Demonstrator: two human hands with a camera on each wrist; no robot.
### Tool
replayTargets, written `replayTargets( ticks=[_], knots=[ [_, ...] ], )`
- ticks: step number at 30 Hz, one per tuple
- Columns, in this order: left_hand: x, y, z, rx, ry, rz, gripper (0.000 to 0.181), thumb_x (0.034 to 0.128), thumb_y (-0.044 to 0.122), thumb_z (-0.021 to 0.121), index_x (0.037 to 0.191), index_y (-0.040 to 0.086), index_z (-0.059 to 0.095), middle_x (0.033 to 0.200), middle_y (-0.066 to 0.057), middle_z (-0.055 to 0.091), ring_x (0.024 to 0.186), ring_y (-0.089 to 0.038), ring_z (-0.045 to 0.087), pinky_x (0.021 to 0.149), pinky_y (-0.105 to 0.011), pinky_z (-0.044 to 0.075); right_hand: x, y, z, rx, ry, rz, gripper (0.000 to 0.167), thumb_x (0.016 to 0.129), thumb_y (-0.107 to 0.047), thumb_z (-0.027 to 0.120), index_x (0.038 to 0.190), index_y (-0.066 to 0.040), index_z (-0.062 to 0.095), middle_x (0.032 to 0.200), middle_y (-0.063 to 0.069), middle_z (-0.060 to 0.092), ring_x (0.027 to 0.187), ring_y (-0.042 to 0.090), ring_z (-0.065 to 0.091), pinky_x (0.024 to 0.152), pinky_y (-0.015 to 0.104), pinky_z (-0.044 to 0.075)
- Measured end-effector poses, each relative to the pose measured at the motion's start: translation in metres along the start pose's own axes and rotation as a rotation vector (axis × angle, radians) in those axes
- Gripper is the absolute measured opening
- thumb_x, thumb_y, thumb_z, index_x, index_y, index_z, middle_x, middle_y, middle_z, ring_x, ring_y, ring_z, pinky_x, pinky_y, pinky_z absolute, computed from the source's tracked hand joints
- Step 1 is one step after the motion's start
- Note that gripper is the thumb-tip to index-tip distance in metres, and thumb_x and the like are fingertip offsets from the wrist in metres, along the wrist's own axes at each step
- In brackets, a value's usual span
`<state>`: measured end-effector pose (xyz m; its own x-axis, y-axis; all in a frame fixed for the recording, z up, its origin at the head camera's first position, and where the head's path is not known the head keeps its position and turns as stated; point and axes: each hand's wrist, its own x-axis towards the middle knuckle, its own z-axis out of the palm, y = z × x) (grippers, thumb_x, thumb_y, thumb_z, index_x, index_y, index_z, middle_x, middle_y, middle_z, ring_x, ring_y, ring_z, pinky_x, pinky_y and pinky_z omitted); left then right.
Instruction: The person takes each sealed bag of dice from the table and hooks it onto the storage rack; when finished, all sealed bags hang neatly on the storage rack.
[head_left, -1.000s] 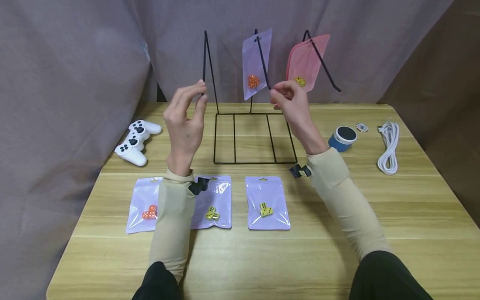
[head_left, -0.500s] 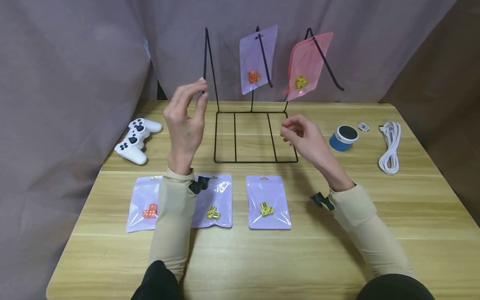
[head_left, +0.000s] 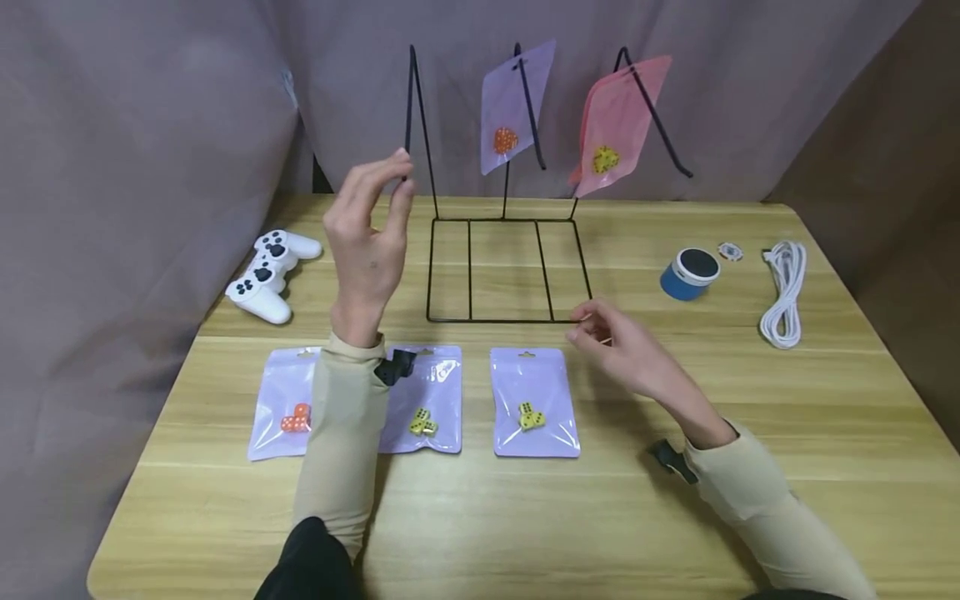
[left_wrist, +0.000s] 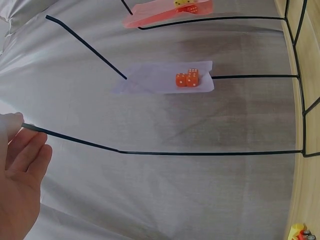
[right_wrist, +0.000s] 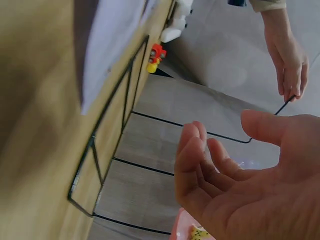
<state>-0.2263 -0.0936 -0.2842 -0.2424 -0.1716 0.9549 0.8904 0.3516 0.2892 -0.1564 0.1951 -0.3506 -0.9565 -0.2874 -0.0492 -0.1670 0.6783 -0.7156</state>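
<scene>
Right fingers (head_left: pixel 602 312) have descended near purple bag (head_left: pixel 534 379) holding yellow dice (head_left: pixel 531 417).

Soft light fills the head view, with glints on the middle flat bag (head_left: pixel 438 387) and a diffuse shadow beside the right sleeve (head_left: pixel 765 500). The left wrist view brightens leftward; a close bag (right_wrist: pixel 111 45) blurs in the right wrist view.

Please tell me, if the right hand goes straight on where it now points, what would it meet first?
The right hand would probably meet the black wire rack, at its base's near right corner. Height is unclear, so it may pass above.
</scene>
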Motion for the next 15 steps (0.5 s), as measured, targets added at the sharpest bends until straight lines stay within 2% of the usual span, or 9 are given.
replayTargets(
  ticks=[4,8,12,15],
  knots=[
    [-0.001,-0.003,0.001,0.010,-0.002,-0.005,0.011,0.0814,-0.012,0.065,0.093,-0.011,0.065,0.095,-0.023,0.066,0.096,-0.033,0.064,0.091,-0.036,0.054,-0.008,0.007,0.004,0.016,-0.083,-0.008,0.029,0.097,-0.016,0.054,0.119,0.002,0.050,0.100,0.013,0.062,0.092,0.026,0.057,0.079,0.037,0.051],
    [-0.002,-0.001,0.002,0.006,0.003,-0.012,0.010,0.0818,-0.012,0.066,0.092,-0.010,0.065,0.095,-0.022,0.066,0.097,-0.032,0.065,0.091,-0.037,0.054,-0.016,0.013,0.007,0.055,-0.184,-0.018,0.028,0.096,-0.014,0.055,0.118,0.004,0.050,0.097,0.012,0.061,0.088,0.023,0.057,0.071,0.033,0.052],
    [-0.001,0.002,0.003,-0.004,0.009,-0.016,0.009,0.0819,-0.011,0.066,0.091,-0.011,0.066,0.094,-0.022,0.066,0.096,-0.032,0.065,0.090,-0.037,0.054,-0.022,0.018,0.009,0.049,-0.236,-0.016,0.028,0.095,-0.015,0.057,0.115,0.004,0.052,0.091,0.008,0.061,0.083,0.020,0.056,0.067,0.031,0.051],
    [-0.001,0.002,0.003,-0.008,0.009,-0.017,0.009,0.0818,-0.012,0.065,0.091,-0.011,0.065,0.094,-0.023,0.066,0.096,-0.032,0.064,0.090,-0.038,0.054,-0.024,0.022,0.011,0.051,-0.276,0.015,0.027,0.095,-0.016,0.057,0.114,0.002,0.052,0.090,0.008,0.061,0.081,0.021,0.057,0.066,0.032,0.052]
  ],
)
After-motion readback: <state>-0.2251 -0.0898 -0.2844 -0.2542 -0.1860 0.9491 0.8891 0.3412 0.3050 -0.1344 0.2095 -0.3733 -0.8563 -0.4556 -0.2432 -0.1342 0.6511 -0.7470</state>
